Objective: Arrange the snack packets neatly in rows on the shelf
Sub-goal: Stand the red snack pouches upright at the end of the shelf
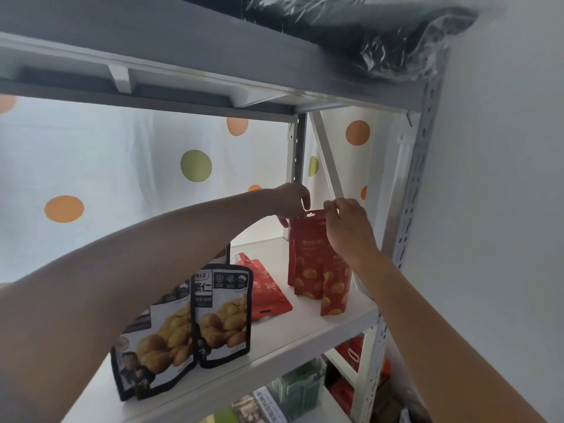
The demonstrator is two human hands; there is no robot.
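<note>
Your right hand (348, 227) is up at the top edge of the rearmost red packet (306, 239), fingers pinched together on its header strip beside the hang hole. Your left hand (290, 203) reaches across from the left and meets the same packet at its upper left corner, thumb and fingers curled around the edge, so both hands are clamped on it. That packet stands upright at the far right of the white shelf (305, 331), close to the right-hand upright post (418, 184). Two more red packets (334, 288) stand just in front of it, overlapping, stepping toward the near edge. To their left another red packet (268, 288) lies flat on the board. Nearer and further left, two black-bordered packets (221, 315) printed with yellow chestnuts stand side by side, touching, partly under your left forearm. Behind the shelf hangs a white curtain (122, 166) with orange and green dots. Above, a plastic-wrapped dark bundle (366, 29) sits on the upper shelf.
</note>
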